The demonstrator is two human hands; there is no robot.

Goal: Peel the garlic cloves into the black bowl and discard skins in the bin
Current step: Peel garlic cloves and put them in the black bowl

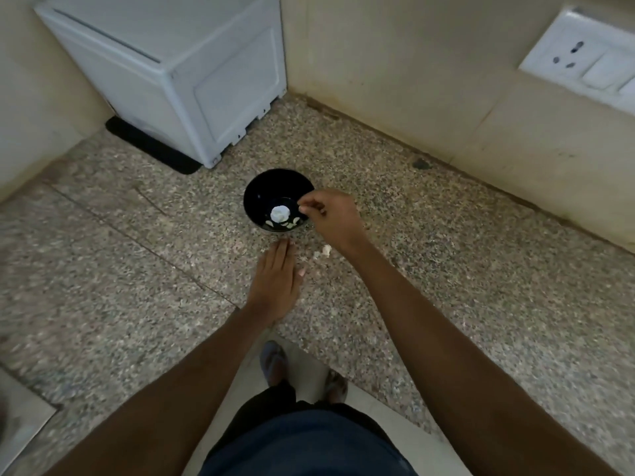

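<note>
1. Forearms reach out from the near edge over the speckled stone counter (pixel 446 255). The left hand (pixel 275 286) lies flat on it, fingers straight and together, just on the near side of the black bowl (pixel 261 190).
2. At the bowl's right rim, the right hand (pixel 330 218) has its fingertips (pixel 303 205) curled into a pinch. What they hold is too small to tell, perhaps a sliver of skin.
3. Inside the bowl lie a pale garlic bulb (pixel 280 213) and several peeled cloves (pixel 292 224).
4. Skin scraps (pixel 324 250) lie on the counter just near-right of the bowl.
5. Such skins are probably featherlight, papery and clingy, best pinched or swept together. Cloves are firm and slightly slick; grip their sides.
6. Beyond the bowl to the left stands a white appliance (pixel 171 70). No bin is in view.
</note>
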